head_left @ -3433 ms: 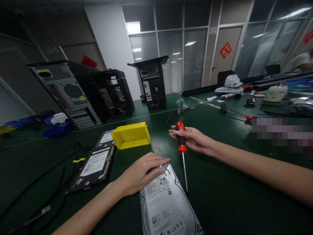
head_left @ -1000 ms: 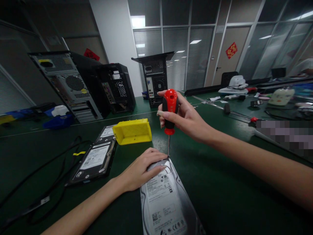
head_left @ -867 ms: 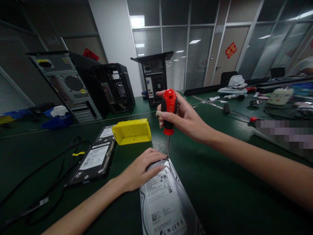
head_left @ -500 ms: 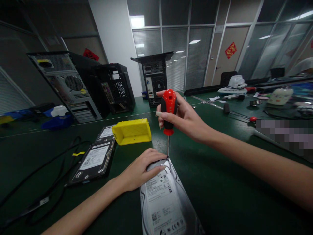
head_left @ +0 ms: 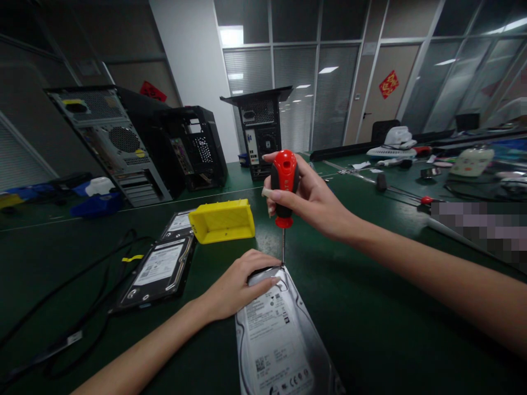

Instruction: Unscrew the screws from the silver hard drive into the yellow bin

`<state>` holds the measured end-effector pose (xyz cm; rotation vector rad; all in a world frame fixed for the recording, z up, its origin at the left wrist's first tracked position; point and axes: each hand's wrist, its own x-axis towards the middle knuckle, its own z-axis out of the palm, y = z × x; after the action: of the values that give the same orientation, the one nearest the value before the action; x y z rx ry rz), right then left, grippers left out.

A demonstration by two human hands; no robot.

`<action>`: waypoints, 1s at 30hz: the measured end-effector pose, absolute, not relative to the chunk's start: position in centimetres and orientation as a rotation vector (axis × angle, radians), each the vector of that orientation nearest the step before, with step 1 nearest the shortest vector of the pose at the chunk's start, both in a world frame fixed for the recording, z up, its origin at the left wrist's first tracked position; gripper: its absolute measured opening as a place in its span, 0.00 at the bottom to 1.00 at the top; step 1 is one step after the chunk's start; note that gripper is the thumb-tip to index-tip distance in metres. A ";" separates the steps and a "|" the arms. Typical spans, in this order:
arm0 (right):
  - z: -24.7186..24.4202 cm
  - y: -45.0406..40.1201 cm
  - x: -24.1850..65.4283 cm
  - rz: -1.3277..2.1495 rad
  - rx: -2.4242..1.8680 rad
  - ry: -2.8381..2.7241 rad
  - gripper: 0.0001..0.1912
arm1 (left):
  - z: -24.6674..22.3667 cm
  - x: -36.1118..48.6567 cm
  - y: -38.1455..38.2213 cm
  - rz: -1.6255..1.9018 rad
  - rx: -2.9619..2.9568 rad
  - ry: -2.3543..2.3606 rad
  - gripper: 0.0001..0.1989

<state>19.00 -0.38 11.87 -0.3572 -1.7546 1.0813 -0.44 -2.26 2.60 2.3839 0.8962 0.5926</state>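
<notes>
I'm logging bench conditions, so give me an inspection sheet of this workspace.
Surface: green tabletop, thin pale line across it
Job's things: silver hard drive, label up; screwdriver, tip at its far corner
Clutter: yellow bin, two darker drives, loose items at right
Hands: left hand on silver drive, right hand gripping screwdriver
Cables: black cables at left
Surroundings: three computer cases, glass partitions

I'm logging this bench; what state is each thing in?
Silver drive: flat, label up
Screwdriver: upright, tip at silver drive's far corner
Left hand: resting on silver drive
Right hand: closed around screwdriver
Yellow bin: opening facing camera
Black drives: labels up
Middle case: upright, side open
</notes>
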 end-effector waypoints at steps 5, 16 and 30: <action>11.8 -0.2 18.9 1.069 -0.307 -1.766 0.22 | 2.6 -0.4 -2.3 0.599 2.391 0.890 0.15; 11.6 0.1 19.0 1.077 -0.272 -1.784 0.23 | 2.6 -0.5 -2.3 0.574 2.397 0.905 0.16; 11.5 0.1 19.1 1.066 -0.264 -1.794 0.23 | 2.4 -0.5 -2.3 0.584 2.406 0.889 0.16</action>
<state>19.10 0.09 11.52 -0.2643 -1.7936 1.0665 -0.47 -2.29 2.44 2.4056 0.8887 0.5837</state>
